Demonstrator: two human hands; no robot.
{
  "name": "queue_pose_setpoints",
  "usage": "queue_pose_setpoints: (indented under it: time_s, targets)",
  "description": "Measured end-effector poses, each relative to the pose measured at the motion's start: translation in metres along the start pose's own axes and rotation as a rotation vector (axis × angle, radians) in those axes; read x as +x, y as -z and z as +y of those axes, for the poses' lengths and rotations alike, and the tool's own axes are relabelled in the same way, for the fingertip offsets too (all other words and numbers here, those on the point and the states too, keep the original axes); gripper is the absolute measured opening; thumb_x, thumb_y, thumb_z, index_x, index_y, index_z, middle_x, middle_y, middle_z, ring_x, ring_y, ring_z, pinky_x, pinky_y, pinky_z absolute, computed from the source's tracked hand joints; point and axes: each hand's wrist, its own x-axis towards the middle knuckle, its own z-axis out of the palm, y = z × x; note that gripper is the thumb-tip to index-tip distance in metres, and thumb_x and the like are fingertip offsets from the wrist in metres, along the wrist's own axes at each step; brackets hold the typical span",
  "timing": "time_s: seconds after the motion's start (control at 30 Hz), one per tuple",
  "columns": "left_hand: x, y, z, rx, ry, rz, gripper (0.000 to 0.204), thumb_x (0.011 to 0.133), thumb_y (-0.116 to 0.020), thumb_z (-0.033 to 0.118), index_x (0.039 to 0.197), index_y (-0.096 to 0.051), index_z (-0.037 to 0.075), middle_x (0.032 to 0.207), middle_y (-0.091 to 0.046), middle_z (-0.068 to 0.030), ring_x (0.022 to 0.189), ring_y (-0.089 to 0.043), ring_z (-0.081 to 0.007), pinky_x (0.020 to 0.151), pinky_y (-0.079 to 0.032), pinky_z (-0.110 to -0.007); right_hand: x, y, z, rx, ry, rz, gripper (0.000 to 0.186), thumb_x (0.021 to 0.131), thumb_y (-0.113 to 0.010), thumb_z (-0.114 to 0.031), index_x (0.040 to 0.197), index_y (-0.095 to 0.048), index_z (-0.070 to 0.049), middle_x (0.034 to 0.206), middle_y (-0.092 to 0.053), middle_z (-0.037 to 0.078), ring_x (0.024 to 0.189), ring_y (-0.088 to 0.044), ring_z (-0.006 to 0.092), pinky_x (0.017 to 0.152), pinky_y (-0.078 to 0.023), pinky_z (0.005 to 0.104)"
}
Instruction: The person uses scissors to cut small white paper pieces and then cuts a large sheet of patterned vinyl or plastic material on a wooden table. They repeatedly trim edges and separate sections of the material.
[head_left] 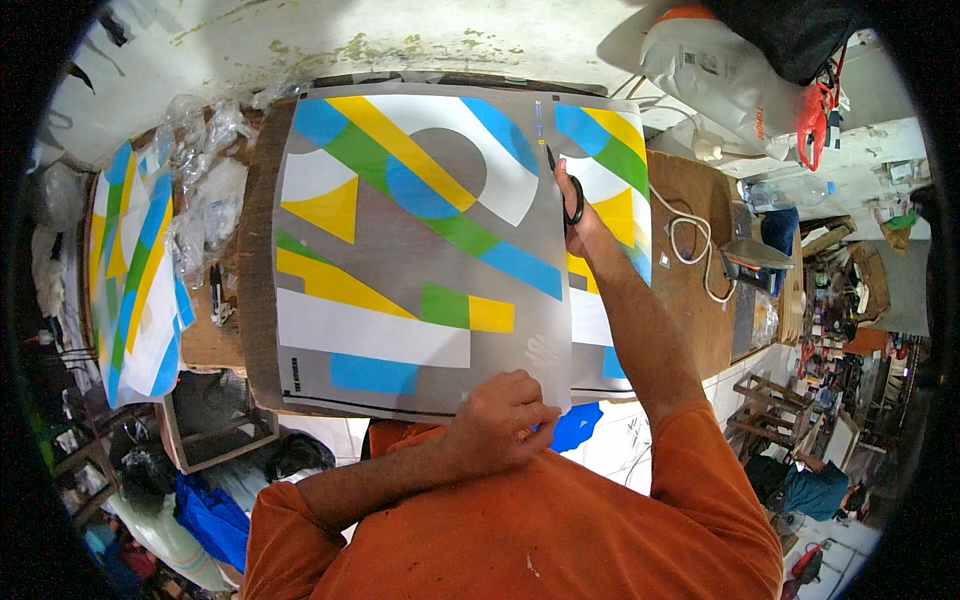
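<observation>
Printed plastic sheet (455,250) lies across the wooden table (705,310). Right hand (591,235) is closed round black-handled scissors (580,203) at the plain strip between panels. Left hand (500,415) is curled at the near edge; can't tell if it's pinching film. For a clean cut, I'd keep the film taut, blades square to the far edge. White cable (690,222) right of the sheet could snag; crumpled clear wrap (210,185) crowds the left.
</observation>
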Motion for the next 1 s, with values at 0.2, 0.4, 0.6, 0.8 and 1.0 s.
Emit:
queue_pose_setpoints:
  time_s: [0.2, 0.4, 0.6, 0.8, 1.0]
  targets:
    - [0.004, 0.004, 0.005, -0.019, -0.004, -0.012, 0.013, 0.072, -0.076, 0.004, 0.084, -0.071, 0.002, 0.077, -0.057, -0.0101, 0.074, -0.058, -0.0266, 0.066, -0.048, -0.039, 0.004, -0.003, -0.015, -0.068, 0.012, -0.019, 0.109, 0.073, -0.036, -0.097, 0.149, -0.044, -0.020, 0.138, -0.057, 0.015, 0.120, -0.057, 0.0301, 0.092, -0.048, 0.0519]
    - [0.006, 0.010, 0.008, -0.048, -0.009, -0.022, 0.013, 0.074, -0.077, 0.005, 0.085, -0.071, 0.001, 0.077, -0.057, -0.0101, 0.074, -0.059, -0.0266, 0.066, -0.049, -0.040, 0.009, -0.006, -0.033, -0.049, -0.024, 0.026, 0.102, 0.079, -0.046, -0.090, 0.147, -0.045, -0.013, 0.138, -0.057, 0.015, 0.121, -0.058, 0.0277, 0.097, -0.050, 0.0456]
    - [0.005, 0.016, 0.009, -0.046, 0.001, -0.052, 0.020, 0.072, -0.079, 0.010, 0.090, -0.074, 0.004, 0.078, -0.056, -0.0110, 0.075, -0.059, -0.0292, 0.067, -0.049, -0.042, 0.027, -0.008, -0.048, -0.064, -0.051, 0.081, 0.097, 0.077, -0.049, -0.090, 0.139, -0.055, -0.015, 0.137, -0.059, 0.015, 0.120, -0.058, 0.0291, 0.097, -0.049, 0.0465]
    - [0.006, 0.021, 0.011, -0.079, -0.020, -0.024, 0.017, 0.074, -0.077, 0.007, 0.089, -0.072, 0.002, 0.078, -0.056, -0.0105, 0.075, -0.058, -0.0280, 0.066, -0.048, -0.040, 0.058, 0.001, -0.057, 0.011, -0.044, 0.067, 0.092, 0.077, -0.054, -0.087, 0.130, -0.061, -0.011, 0.124, -0.066, 0.014, 0.109, -0.063, 0.0297, 0.092, -0.052, 0.0479]
    - [0.002, 0.022, 0.021, -0.096, -0.016, -0.006, 0.016, 0.073, -0.077, 0.005, 0.088, -0.071, 0.000, 0.077, -0.055, -0.0102, 0.076, -0.058, -0.0279, 0.064, -0.047, -0.040, 0.092, 0.006, -0.074, -0.001, 0.077, -0.066, 0.094, 0.075, -0.049, -0.091, 0.119, -0.064, -0.010, 0.104, -0.070, 0.013, 0.092, -0.067, 0.0275, 0.078, -0.054, 0.0470]
